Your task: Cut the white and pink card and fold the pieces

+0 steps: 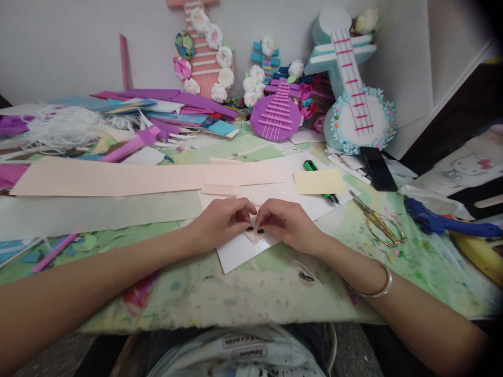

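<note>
My left hand [226,222] and my right hand [288,222] meet near the middle of the table, fingertips almost touching. Both pinch a small piece of pale pink paper [256,238], mostly hidden behind my fingers. Underneath lies a white sheet [236,256]. Just beyond my hands a long pale pink paper strip [157,179] stretches to the left, with short folded pieces [220,189] of the same colour at its right part. A pale yellow paper rectangle [319,181] rests partly over a green utility knife [310,166], right of the strip.
Gold-handled scissors [379,222], a blue glue gun [440,217], a roll of tape [477,256] and a black phone [378,168] lie to the right. Handmade paper instruments, one purple [275,118], one light blue [359,118], stand at the back. Paper scraps [176,112] pile up at back left.
</note>
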### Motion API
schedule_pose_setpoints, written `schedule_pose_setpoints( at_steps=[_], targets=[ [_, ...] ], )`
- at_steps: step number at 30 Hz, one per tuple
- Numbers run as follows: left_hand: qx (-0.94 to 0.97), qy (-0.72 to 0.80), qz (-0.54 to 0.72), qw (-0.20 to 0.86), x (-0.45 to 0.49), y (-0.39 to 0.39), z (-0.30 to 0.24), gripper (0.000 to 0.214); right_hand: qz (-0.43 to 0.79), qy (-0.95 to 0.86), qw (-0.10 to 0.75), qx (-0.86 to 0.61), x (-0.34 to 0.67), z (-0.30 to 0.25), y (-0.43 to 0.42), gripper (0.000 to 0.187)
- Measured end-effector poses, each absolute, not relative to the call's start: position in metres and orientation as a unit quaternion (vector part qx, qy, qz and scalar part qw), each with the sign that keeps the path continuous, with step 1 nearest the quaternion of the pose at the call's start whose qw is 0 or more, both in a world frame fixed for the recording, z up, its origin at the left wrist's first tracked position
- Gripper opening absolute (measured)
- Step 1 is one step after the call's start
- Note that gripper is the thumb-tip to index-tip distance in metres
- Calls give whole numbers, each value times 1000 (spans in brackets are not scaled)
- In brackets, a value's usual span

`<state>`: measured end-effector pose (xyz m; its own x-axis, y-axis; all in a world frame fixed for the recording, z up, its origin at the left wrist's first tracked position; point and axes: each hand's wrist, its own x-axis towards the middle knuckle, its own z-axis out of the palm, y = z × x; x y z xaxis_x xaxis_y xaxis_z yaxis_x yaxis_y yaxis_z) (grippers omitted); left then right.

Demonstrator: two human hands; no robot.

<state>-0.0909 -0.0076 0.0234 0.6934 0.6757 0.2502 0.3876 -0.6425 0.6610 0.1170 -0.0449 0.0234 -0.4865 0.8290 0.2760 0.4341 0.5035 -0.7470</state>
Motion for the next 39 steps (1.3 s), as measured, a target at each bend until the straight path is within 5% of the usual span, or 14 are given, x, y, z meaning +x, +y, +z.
schedule_pose_setpoints(
  at_steps=[39],
  targets=[
    [949, 150, 256, 107, -101, -12, 20, 18, 315, -799, 330, -391, 119, 23, -45, 13]
  ],
)
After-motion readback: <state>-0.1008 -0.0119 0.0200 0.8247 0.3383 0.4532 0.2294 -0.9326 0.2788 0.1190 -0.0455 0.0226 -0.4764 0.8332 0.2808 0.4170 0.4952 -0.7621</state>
